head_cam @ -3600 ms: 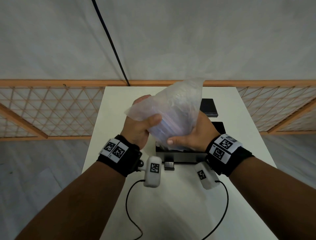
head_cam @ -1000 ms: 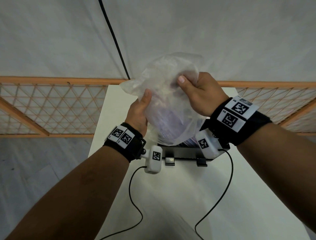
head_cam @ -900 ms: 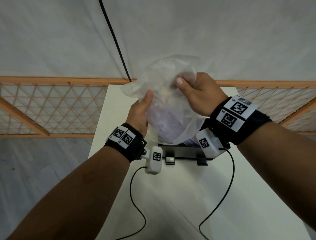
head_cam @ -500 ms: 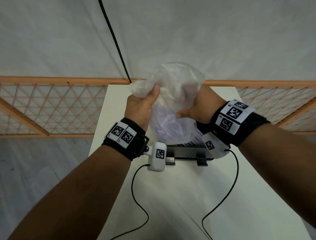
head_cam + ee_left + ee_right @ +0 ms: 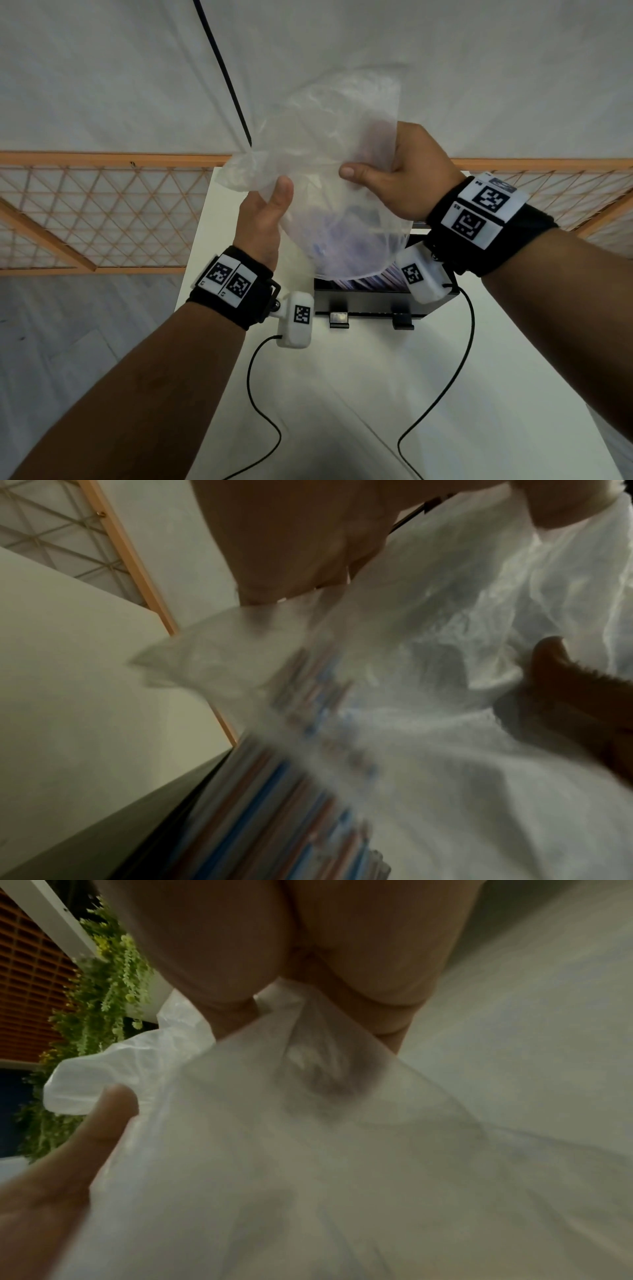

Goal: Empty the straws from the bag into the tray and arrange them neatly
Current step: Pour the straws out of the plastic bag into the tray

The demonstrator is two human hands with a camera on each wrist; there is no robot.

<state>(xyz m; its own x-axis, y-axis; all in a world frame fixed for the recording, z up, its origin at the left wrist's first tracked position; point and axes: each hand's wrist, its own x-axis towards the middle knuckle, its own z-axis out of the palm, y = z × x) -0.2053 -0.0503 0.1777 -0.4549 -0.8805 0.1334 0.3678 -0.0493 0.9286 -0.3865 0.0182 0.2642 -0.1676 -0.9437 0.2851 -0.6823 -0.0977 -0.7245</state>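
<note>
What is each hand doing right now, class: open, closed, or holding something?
Left hand: closed, gripping the plastic bag at its left side.
Right hand: closed, pinching the bag's upper right part.

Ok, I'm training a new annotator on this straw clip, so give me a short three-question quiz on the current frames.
1. True or false: both the left hand and the right hand have a grip on the plastic bag.
2. Where is the bag's open end pointing? A) up at the wall B) down into the black tray C) sideways over the floor
3. Fill in: the coloured straws already lie in the ____.

Key: 1 true; 2 B; 3 tray.
</note>
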